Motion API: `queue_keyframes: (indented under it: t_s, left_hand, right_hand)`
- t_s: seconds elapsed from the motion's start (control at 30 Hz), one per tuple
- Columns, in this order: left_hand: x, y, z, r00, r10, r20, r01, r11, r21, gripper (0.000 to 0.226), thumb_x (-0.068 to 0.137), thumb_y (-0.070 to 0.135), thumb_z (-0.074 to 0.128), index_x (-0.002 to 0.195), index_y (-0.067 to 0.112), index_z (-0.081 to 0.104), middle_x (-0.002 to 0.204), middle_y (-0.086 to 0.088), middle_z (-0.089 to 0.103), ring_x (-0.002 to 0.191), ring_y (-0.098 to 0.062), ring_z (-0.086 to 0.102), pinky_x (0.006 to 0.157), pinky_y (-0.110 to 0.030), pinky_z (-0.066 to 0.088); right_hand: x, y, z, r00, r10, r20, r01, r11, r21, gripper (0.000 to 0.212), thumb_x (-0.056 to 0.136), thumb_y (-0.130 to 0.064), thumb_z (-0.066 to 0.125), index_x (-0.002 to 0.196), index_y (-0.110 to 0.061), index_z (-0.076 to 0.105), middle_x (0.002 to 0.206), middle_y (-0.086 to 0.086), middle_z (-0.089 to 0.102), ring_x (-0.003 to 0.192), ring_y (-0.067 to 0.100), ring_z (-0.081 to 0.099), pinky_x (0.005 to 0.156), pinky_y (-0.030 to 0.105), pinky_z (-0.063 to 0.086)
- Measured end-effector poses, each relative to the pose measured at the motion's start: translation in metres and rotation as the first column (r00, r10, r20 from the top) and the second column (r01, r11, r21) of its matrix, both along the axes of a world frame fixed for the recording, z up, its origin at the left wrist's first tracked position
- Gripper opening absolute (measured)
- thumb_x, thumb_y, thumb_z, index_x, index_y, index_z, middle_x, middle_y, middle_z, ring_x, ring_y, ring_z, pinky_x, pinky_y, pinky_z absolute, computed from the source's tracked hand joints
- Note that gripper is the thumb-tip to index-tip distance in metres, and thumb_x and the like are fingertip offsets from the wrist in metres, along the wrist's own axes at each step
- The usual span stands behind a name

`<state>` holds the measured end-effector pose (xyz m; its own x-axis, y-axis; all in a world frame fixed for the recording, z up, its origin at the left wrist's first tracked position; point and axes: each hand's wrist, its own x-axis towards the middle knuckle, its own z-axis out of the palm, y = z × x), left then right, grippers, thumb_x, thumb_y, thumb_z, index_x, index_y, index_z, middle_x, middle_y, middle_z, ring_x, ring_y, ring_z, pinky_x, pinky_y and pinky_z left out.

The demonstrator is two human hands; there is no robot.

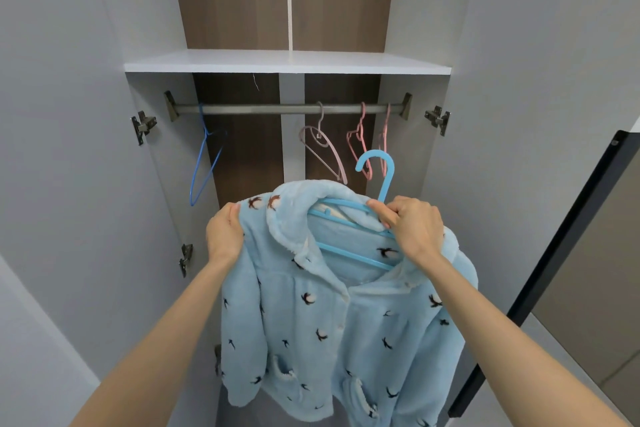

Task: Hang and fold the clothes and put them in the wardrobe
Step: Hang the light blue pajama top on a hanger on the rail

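A pale blue fleece jacket (332, 322), printed with small dark swallows and buttoned down the front, is draped over a light blue plastic hanger (387, 184); its collar is spread open; the hook is raised above the collar and tilted rightward; the garment is held up before the open wardrobe (287, 62), below its metal rail (263, 109), on which a thin blue hanger (206, 131) and three pink hangers (360, 142) are hung.
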<state>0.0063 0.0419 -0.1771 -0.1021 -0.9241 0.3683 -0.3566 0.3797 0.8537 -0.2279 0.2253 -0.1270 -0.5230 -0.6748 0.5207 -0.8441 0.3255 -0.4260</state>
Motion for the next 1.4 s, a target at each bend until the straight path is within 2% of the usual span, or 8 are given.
queue_keyframes:
  t_s: [0.2,0.33,0.43,0.5,0.63,1.03,1.27,1.4]
  left_hand:
    - [0.009,-0.012,0.005,0.981,-0.077,0.180,0.047,0.985,0.165,0.030,0.100,0.022,0.038,0.088,0.010,0.063,0.089,-0.005,0.060,0.087,-0.019,0.050,0.070,-0.028,0.034]
    - [-0.005,0.013,0.048,0.969,-0.146,0.201,0.205,0.928,-0.312,0.032,0.099,0.026,0.041,0.123,0.019,0.061,0.123,0.004,0.061,0.117,-0.013,0.052,0.098,-0.029,0.038]
    - [-0.029,0.038,0.066,0.683,-0.265,0.680,0.627,0.690,-0.361,0.037,0.094,0.043,0.049,0.129,0.033,0.053,0.129,0.011,0.053,0.123,-0.009,0.042,0.109,-0.037,0.027]
    - [-0.040,0.046,0.063,0.577,-0.164,0.800,0.665,0.663,-0.344,0.037,0.094,0.044,0.047,0.131,0.036,0.050,0.126,0.011,0.052,0.119,-0.010,0.042,0.106,-0.032,0.024]
    - [-0.049,0.052,0.053,0.647,-0.006,0.763,0.570,0.668,-0.478,0.032,0.099,0.032,0.041,0.129,0.030,0.052,0.117,0.004,0.055,0.105,-0.015,0.048,0.073,-0.020,0.028]
    - [-0.045,0.063,0.041,0.597,0.062,0.800,0.493,0.758,-0.427,0.038,0.088,0.028,0.061,0.123,0.030,0.049,0.128,0.004,0.045,0.099,-0.016,0.052,0.073,-0.022,0.043]
    - [-0.025,0.060,0.048,0.609,0.092,0.788,0.472,0.756,-0.454,0.038,0.091,0.035,0.056,0.127,0.033,0.045,0.134,0.009,0.043,0.113,-0.012,0.049,0.082,-0.020,0.040]
    - [-0.017,0.063,0.050,0.603,0.078,0.794,0.471,0.769,-0.433,0.040,0.089,0.034,0.058,0.127,0.034,0.045,0.140,0.010,0.038,0.115,-0.013,0.048,0.086,-0.021,0.041]
  right_hand:
    - [0.005,-0.002,0.006,0.992,0.034,-0.118,-0.028,0.998,0.052,0.064,0.078,-0.070,0.029,0.049,-0.017,0.050,0.066,-0.003,0.059,0.058,0.019,0.049,0.065,0.031,0.036]
    - [0.009,-0.007,0.008,0.984,0.103,-0.146,-0.088,0.991,0.104,0.059,0.084,-0.063,0.042,0.053,-0.016,0.057,0.072,-0.003,0.061,0.069,0.020,0.053,0.071,0.032,0.038]
    - [0.018,-0.014,0.010,0.973,0.127,-0.191,-0.098,0.983,0.156,0.057,0.085,-0.062,0.044,0.053,-0.018,0.057,0.072,-0.004,0.059,0.072,0.018,0.050,0.073,0.031,0.036]
    - [0.019,-0.014,0.011,0.967,0.138,-0.215,-0.103,0.981,0.166,0.057,0.085,-0.063,0.043,0.052,-0.018,0.055,0.072,-0.006,0.056,0.073,0.016,0.048,0.074,0.029,0.031]
    - [0.015,-0.009,0.011,0.977,0.169,-0.130,-0.150,0.978,0.146,0.049,0.085,-0.058,0.050,0.055,-0.021,0.061,0.074,-0.009,0.051,0.078,0.014,0.045,0.074,0.026,0.027]
    - [0.003,-0.001,0.013,0.937,0.286,0.202,-0.349,0.805,0.480,0.037,0.099,-0.019,0.039,0.135,-0.021,0.051,0.140,0.004,0.050,0.122,0.022,0.049,0.100,0.035,0.040]
    - [-0.001,-0.007,0.026,0.891,0.361,0.275,-0.453,0.750,0.482,0.043,0.095,-0.001,0.037,0.126,-0.018,0.061,0.132,0.001,0.058,0.118,0.019,0.053,0.103,0.033,0.042]
    - [0.009,-0.014,0.022,0.936,0.345,0.063,-0.335,0.824,0.456,0.032,0.093,-0.005,0.045,0.113,-0.013,0.068,0.113,0.005,0.068,0.095,0.020,0.062,0.088,0.034,0.053]
